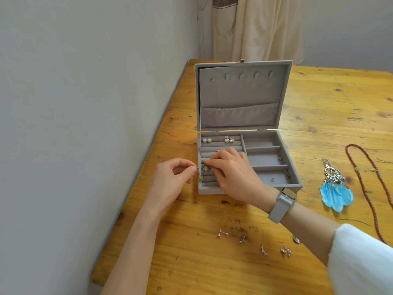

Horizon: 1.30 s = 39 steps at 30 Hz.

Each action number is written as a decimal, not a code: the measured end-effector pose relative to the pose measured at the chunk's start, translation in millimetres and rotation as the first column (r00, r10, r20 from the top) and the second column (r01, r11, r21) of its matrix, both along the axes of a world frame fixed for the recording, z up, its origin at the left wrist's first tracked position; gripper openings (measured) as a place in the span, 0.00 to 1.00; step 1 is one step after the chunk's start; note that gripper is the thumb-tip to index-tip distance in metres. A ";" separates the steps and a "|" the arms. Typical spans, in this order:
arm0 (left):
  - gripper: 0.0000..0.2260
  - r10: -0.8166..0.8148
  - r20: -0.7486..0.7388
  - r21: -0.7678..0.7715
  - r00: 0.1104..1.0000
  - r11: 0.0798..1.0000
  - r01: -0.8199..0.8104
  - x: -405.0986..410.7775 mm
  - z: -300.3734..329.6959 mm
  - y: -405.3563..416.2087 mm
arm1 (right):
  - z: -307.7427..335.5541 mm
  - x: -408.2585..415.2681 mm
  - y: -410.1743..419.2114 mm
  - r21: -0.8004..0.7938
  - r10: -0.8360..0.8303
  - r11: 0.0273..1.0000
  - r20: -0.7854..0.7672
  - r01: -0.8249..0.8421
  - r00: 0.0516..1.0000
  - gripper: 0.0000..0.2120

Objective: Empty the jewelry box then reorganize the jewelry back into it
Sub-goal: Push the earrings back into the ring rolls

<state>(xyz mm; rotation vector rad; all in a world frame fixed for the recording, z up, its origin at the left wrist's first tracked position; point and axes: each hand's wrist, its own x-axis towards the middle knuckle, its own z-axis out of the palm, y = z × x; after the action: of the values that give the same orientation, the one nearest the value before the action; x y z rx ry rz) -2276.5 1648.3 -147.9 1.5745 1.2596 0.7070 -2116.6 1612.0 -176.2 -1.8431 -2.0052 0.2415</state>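
Drop earrings going into the ring-roll slots of the jewelry box [276, 188]

The left hand [170, 179] is pinching one drop earring [200, 174] at the box's 9 o'clock edge; the right hand [231, 169] — nearer, at its 3 o'clock — is pinching the twin earring [205, 168] into the rolls, which are running left-right. No writing is showing.

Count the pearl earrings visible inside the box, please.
2: the pearl earrings sit side by side in the top-left slot of the jewelry box; the right hand may hide others.

Wooden table [319, 99] with jewelry box [244, 99], feather earrings [336, 188], bead necklace [365, 188], stud earrings [263, 250].
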 end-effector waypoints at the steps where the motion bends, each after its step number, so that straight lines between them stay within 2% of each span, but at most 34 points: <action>1: 0.02 -0.001 -0.002 0.001 1.000 1.000 0.001 -0.2 0.2 -0.1 | 0.3 -0.1 -0.8 0.009 -0.001 1.000 -0.006 0.001 1.000 0.16; 7: 0.02 0.008 0.001 0.004 1.000 1.000 -0.008 -4.5 -0.4 -0.4 | 0.1 0.2 -5.6 0.065 0.000 0.998 -0.059 0.003 0.998 0.13; 13: 0.03 0.016 0.011 0.010 1.000 1.000 -0.016 -6.5 1.3 1.1 | -3.2 -2.0 -8.8 0.069 0.051 0.996 -0.038 -0.048 0.998 0.16; 19: 0.03 -0.019 -0.001 0.026 1.000 0.999 0.019 -2.3 7.0 7.9 | -0.8 7.2 -8.6 0.065 -0.006 0.998 -0.196 0.019 0.981 0.13; 24: 0.04 -0.045 -0.010 0.036 0.999 0.998 0.046 7.2 9.6 11.3 | -2.0 12.8 0.2 0.042 -0.010 0.999 -0.057 0.012 0.998 0.14; 33: 0.03 -0.032 -0.012 0.033 0.999 0.999 0.032 2.7 6.8 8.9 | -4.7 6.2 5.5 0.087 0.057 0.994 0.052 -0.062 0.997 0.15; 39: 0.04 -0.038 -0.023 0.038 0.999 0.999 0.038 4.0 5.4 9.1 | -2.1 5.1 4.8 0.088 0.051 0.995 -0.007 -0.050 0.999 0.17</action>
<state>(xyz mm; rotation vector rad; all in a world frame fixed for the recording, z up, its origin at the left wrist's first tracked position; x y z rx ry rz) -2272.5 1657.4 -142.5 1.6371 1.2355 0.6951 -2111.6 1616.8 -178.3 -1.7369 -2.0249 0.1729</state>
